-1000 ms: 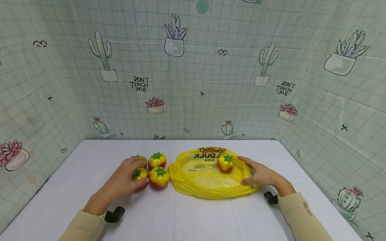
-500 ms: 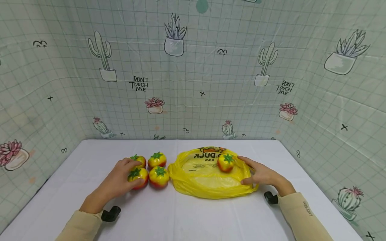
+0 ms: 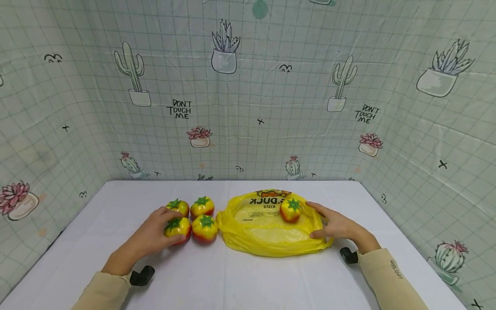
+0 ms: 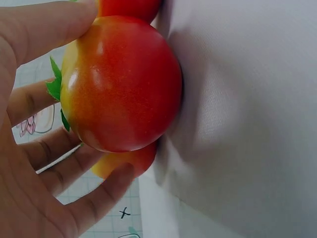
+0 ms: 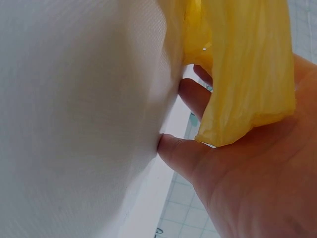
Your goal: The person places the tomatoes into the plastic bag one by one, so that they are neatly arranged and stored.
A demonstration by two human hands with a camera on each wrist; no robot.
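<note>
Hand (left) (image 3: pixel 155 230), thumb and fingers curved round the near-left tomato (image 3: pixel 183 227) of four grouped on the white surface (image 3: pixel 240 284); the far-left tomato (image 3: pixel 180 208) stands just behind it, the far-right tomato (image 3: pixel 202 208) and near-right tomato (image 3: pixel 204 231) just beside. Next, a yellow bag (image 3: pixel 263 247), with a fifth tomato (image 3: pixel 289 212) within its mouth. Hand (right) (image 3: pixel 338 224), thumb and fingers spread, rests at the bag's right edge, yellow plastic against its palm.

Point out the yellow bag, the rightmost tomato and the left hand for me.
Yellow bag (image 3: pixel 263 227): head view, on a bare part near its middle.
Rightmost tomato (image 3: pixel 289 212): head view, on its body below the green leaves.
Left hand (image 3: pixel 153 230): head view, on its back.
</note>
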